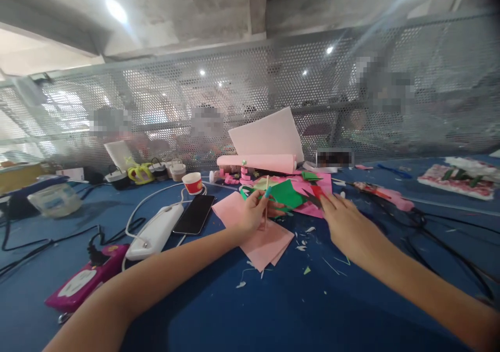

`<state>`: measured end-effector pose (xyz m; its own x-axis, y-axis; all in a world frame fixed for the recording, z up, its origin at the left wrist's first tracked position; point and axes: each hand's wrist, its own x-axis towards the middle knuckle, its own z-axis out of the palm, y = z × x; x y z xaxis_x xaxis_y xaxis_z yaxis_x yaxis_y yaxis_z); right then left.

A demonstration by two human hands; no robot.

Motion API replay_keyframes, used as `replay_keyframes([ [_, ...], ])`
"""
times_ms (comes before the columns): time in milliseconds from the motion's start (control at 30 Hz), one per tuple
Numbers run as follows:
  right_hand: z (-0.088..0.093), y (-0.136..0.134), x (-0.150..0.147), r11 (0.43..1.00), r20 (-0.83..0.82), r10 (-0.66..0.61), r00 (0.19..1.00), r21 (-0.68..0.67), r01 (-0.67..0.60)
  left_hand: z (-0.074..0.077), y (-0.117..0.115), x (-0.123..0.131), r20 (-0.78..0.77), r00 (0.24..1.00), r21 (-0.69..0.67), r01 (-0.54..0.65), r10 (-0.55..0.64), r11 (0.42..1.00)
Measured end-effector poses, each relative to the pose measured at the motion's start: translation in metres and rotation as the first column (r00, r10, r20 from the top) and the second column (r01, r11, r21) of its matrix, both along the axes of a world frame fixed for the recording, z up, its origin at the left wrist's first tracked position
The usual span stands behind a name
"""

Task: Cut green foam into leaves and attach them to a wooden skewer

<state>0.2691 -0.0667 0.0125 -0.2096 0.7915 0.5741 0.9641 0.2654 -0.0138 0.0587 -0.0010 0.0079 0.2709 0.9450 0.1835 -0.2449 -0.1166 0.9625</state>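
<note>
My left hand (255, 212) is closed around a thin wooden stick (266, 222), which stands nearly upright with a small blue patch near its upper part. Under that hand lie pink paper sheets (250, 248). My right hand (346, 224) has its fingers over the red handle of a pair of scissors (311, 197), whose dark blades point left. Between the hands, a bit farther off, is green paper (288, 195), lying over bright pink paper (326, 183). Some left fingers are partly hidden behind the stick.
A pink roll (258, 162) lies at the back. Left of the hands are a black phone (195, 214), a paper cup (192, 184), a white power strip (156, 232) and a purple box (89, 276). A pink glue gun (386, 196) and cables lie right. Paper scraps dot the blue table.
</note>
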Motion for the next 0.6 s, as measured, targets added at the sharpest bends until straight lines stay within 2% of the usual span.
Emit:
replay_keyframes([
  [33,-0.001,-0.004,-0.007,0.995,-0.057,0.069,0.996,0.079,-0.064,0.001,-0.001,0.000,0.019,1.000,0.052,-0.007,0.006,0.999],
  [100,-0.002,-0.011,-0.020,0.967,-0.222,0.246,0.943,0.117,-0.225,0.004,-0.007,0.002,0.057,0.998,0.153,-0.015,0.007,0.988],
  [200,-0.002,-0.018,-0.033,0.895,-0.504,0.388,0.772,0.006,-0.446,0.008,-0.026,0.007,0.067,0.996,0.260,0.042,-0.061,0.965],
  [267,-0.004,-0.019,-0.037,0.811,-0.630,0.424,0.651,-0.055,-0.582,0.009,-0.044,0.011,0.060,0.992,0.304,0.089,-0.112,0.949],
  [333,-0.006,-0.021,-0.040,0.734,-0.698,0.437,0.567,-0.088,-0.674,0.009,-0.060,0.015,0.006,0.988,0.329,0.142,-0.153,0.933],
  [400,-0.007,-0.022,-0.042,0.699,-0.721,0.428,0.545,-0.118,-0.706,0.009,-0.069,0.018,-0.087,0.976,0.317,0.216,-0.198,0.924],
  [467,-0.008,-0.023,-0.044,0.692,-0.717,0.419,0.556,-0.143,-0.707,0.012,-0.067,0.018,-0.160,0.961,0.297,0.266,-0.227,0.917],
  [533,-0.009,-0.022,-0.043,0.715,-0.707,0.397,0.585,-0.162,-0.680,0.019,-0.052,0.015,-0.190,0.969,0.313,0.211,-0.157,0.926],
  [567,-0.010,-0.020,-0.042,0.740,-0.702,0.371,0.608,-0.172,-0.650,0.024,-0.040,0.011,-0.163,0.987,0.363,0.068,-0.008,0.929],
  [600,-0.011,-0.018,-0.040,0.772,-0.696,0.339,0.633,-0.179,-0.610,0.030,-0.027,0.006,-0.119,0.968,0.399,-0.156,0.219,0.904],
])
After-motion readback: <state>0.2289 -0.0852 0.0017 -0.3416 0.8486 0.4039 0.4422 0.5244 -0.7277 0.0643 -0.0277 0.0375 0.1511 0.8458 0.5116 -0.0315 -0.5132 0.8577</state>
